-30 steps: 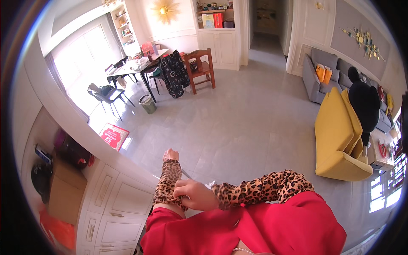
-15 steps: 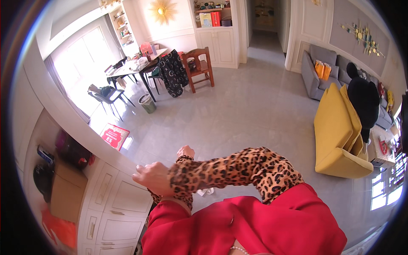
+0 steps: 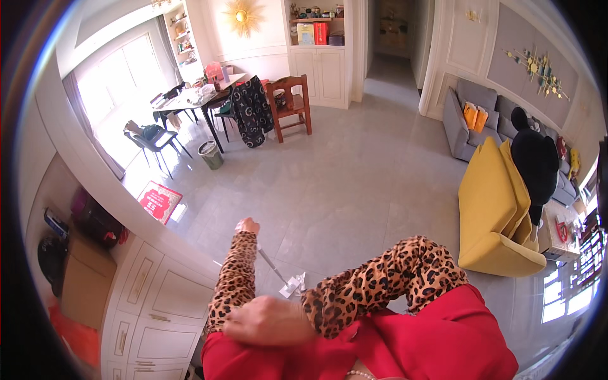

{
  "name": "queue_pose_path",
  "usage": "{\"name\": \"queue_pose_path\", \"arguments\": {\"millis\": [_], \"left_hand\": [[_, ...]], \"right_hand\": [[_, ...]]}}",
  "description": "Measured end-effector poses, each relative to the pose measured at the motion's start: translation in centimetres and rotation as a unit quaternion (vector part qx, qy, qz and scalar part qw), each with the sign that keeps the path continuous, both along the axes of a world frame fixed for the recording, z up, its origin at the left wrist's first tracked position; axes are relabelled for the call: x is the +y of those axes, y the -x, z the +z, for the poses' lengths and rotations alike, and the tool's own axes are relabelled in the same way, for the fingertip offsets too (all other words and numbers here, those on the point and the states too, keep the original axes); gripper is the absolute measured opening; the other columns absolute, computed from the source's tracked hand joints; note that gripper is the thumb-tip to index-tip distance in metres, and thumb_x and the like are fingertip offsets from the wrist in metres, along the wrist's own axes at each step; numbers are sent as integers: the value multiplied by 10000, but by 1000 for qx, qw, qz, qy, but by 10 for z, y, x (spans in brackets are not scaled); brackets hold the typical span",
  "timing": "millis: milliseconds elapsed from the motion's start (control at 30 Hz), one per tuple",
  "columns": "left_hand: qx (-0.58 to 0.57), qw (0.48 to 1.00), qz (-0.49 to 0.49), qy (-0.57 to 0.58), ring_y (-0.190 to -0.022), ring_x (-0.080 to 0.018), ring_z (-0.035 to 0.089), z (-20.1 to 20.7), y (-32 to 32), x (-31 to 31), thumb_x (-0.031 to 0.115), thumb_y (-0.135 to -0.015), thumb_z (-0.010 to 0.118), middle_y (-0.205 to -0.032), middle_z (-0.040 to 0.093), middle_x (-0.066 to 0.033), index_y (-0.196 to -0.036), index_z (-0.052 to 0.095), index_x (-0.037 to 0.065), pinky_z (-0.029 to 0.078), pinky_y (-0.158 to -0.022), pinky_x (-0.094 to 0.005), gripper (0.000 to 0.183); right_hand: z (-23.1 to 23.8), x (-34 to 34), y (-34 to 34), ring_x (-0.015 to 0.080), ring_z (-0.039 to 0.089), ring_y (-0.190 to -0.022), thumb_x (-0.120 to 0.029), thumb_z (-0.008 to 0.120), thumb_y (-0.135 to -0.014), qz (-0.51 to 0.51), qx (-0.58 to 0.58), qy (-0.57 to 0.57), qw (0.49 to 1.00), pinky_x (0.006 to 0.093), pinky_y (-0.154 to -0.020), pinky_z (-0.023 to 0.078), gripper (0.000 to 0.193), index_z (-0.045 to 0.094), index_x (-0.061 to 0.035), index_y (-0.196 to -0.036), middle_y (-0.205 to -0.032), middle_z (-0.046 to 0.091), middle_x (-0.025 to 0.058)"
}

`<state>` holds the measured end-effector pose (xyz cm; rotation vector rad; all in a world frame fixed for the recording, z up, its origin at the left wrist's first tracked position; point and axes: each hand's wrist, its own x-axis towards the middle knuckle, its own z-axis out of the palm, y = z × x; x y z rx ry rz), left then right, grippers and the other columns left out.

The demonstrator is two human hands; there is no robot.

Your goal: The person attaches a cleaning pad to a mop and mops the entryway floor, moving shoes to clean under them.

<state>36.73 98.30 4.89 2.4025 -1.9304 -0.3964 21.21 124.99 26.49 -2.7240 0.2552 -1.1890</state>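
My left arm reaches forward in a leopard-print oversleeve [image 3: 238,269]. At its end my left hand [image 3: 248,226] is closed in a fist around the top of a thin grey mop handle [image 3: 271,263]. The handle slants down to a mop head with a crumpled white cloth [image 3: 292,285], resting on the floor. My right hand [image 3: 272,321] lies across my body, slightly blurred, its fingers bent on the upper end of the left oversleeve, close to my red top. A matching leopard sleeve covers my right arm.
White cabinets [image 3: 170,304] and an open niche with a cardboard box [image 3: 88,278] stand close on my left. A red printed mat [image 3: 159,201], a bin [image 3: 210,155], a dining table and chairs lie farther off. A yellow armchair [image 3: 494,209] stands on the right.
My right hand has moved from near the left forearm back toward my body, up to the oversleeve's upper end. The left arm has straightened and shifted left; the mop handle now shows.
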Motion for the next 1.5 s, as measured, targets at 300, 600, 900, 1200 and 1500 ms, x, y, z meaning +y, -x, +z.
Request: {"name": "queue_pose_path", "arguments": {"millis": [300, 600, 900, 1200, 1500], "left_hand": [[0, 997, 51, -50, -951, -309, 511, 8, -14, -20, 170, -707, 464, -996, 543, -181, -935, 591, 36, 415, -825, -357, 293], [-11, 999, 51, 4, -916, -306, 526, 10, -9, -41, 193, -704, 483, -951, 559, -182, -896, 594, 18, 432, -785, -362, 283], [-43, 997, 65, 23, -904, -299, 541, 16, -17, -32, 183, -698, 472, -937, 570, -166, -891, 606, 38, 438, -783, -356, 276], [-6, 999, -29, -23, -937, -316, 517, 9, 59, -22, 230, -700, 477, -979, 547, -192, -922, 580, 3, 425, -803, -361, 334], [-49, 992, -112, -37, -867, -262, 562, -9, 117, -32, 177, -707, 480, -884, 597, -131, -831, 631, 63, 452, -725, -325, 226]], "right_hand": [[-87, -38, -14, 296, 580, -672, -216, 481, -725, -119, 287, -356, 881, 380, -561, 456, 309, 419, -27, -962, -736, 576, 148], [-72, -42, 21, 301, 576, -660, -183, 473, -708, 65, 354, -306, 881, 372, -555, 453, 209, 504, -34, -852, -732, 582, 134], [-14, -50, 13, 262, 558, -585, -106, 481, -682, -76, 95, -147, 982, 332, -519, 450, 163, 529, 15, -781, -682, 526, 136], [10, -69, -66, 177, 537, -720, -136, 529, -649, -73, 24, 0, 997, 296, -589, 438, 127, 546, -23, -703, -828, 516, 97], [-6, -47, -110, 183, 530, -509, -59, 586, -528, 77, 141, -132, 978, 336, -441, 430, 37, 550, -58, -520, -514, 505, 36]]}}
